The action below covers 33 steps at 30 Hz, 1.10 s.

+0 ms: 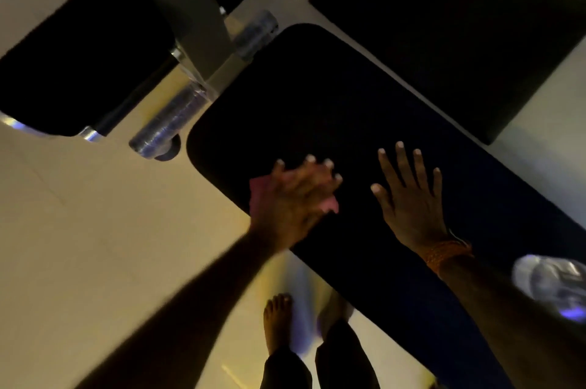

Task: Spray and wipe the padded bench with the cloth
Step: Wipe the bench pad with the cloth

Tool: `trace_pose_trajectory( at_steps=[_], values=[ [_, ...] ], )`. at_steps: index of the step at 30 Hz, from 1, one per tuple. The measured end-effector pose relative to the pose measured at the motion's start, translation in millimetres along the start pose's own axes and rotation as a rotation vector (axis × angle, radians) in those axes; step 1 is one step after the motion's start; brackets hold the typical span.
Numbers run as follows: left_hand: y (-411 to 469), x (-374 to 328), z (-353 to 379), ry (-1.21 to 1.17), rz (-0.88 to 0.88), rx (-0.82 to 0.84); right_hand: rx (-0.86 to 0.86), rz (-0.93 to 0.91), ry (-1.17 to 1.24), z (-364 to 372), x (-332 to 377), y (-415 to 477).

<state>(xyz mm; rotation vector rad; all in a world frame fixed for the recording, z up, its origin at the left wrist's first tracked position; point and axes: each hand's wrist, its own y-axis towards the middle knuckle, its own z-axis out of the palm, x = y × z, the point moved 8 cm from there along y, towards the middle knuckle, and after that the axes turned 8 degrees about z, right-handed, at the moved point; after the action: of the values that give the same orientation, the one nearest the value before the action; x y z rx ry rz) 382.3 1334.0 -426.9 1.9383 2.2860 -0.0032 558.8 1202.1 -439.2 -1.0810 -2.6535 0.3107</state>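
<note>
The black padded bench point(317, 96) runs diagonally from the upper middle to the lower right. My left hand point(295, 195) lies flat near the bench's left edge, fingers spread, pressing a pink cloth point(257, 190) whose corners show beside the palm; the hand is motion-blurred. My right hand point(409, 195) rests flat on the pad to the right, fingers straight and spread, holding nothing. An orange band circles the right wrist. A clear spray bottle point(551, 284) lies on the bench at the lower right, blurred.
Grey metal frame point(196, 14) with plastic-wrapped roller pads point(165, 128) stands at the bench's far end. Another black pad point(79, 55) is at the upper left, a black floor mat point(459, 33) at the upper right. My bare feet point(279, 315) stand on pale tile floor below.
</note>
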Motion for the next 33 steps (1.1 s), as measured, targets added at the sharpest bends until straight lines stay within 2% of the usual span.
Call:
trace_pose_trajectory(
  at_steps=[3,4,5,8,10,11,14,15,16,18,20,21,24,25,26,29,30,31,33],
  values=[
    [16.6,61.9,-10.5,0.006,-0.293,-0.02,-0.011,0.106,0.023,3.6,-27.3,-29.9],
    [20.1,52.9,-8.7,0.006,-0.295,0.001,-0.015,0.12,0.022,5.6,-32.5,-39.6],
    [20.8,26.5,-3.1,0.003,-0.226,0.018,-0.015,0.126,0.02,7.8,-36.6,-48.5],
    [-3.0,-82.6,9.8,-0.033,0.128,0.125,-0.006,0.156,0.044,11.7,-47.4,-66.2],
    [-3.0,-82.3,13.6,0.047,0.225,0.148,-0.014,0.185,0.072,13.4,-52.8,-73.8],
    [8.2,-59.9,11.6,0.096,0.17,0.143,-0.029,0.193,0.084,13.9,-54.2,-76.4],
    [40.0,12.4,-2.9,0.08,-0.235,0.094,-0.079,0.241,0.126,15.4,-61.2,-77.6],
    [44.7,4.6,-3.7,0.051,-0.257,0.073,-0.095,0.273,0.145,15.5,-65.1,-76.1],
    [46.8,-21.1,-0.2,0.016,-0.187,0.053,-0.109,0.311,0.166,15.0,-69.8,-74.2],
    [37.8,-96.3,10.5,-0.01,0.089,0.109,-0.12,0.381,0.202,13.8,-80.4,-72.3],
    [34.1,-115.5,17.2,0.021,0.234,0.165,-0.124,0.393,0.201,12.7,-85.9,-69.7],
    [46.6,-97.5,17.5,0.048,0.211,0.152,-0.13,0.386,0.193,11.8,-87.3,-68.2],
    [94.5,-13.4,9.2,0.044,-0.2,0.085,-0.164,0.407,0.217,9.1,-96.2,-63.9],
    [106.0,-7.5,10.7,0.016,-0.265,0.089,-0.173,0.435,0.232,8.9,-101.3,-62.8],
    [114.3,-20.8,16.4,-0.017,-0.215,0.094,-0.176,0.462,0.248,9.2,-105.8,-61.8],
    [106.4,-97.0,29.9,0.027,0.19,0.175,-0.167,0.537,0.286,8.4,-121.7,-59.1],
    [106.3,-96.8,32.5,0.048,0.251,0.206,-0.165,0.556,0.297,6.7,-127.7,-58.5],
    [115.3,-82.8,32.2,0.071,0.245,0.204,-0.164,0.561,0.3,5.0,-132.3,-57.8],
    [151.3,-39.0,24.7,0.059,0.067,0.159,-0.161,0.547,0.291,3.3,-137.4,-58.0]
  ],
)
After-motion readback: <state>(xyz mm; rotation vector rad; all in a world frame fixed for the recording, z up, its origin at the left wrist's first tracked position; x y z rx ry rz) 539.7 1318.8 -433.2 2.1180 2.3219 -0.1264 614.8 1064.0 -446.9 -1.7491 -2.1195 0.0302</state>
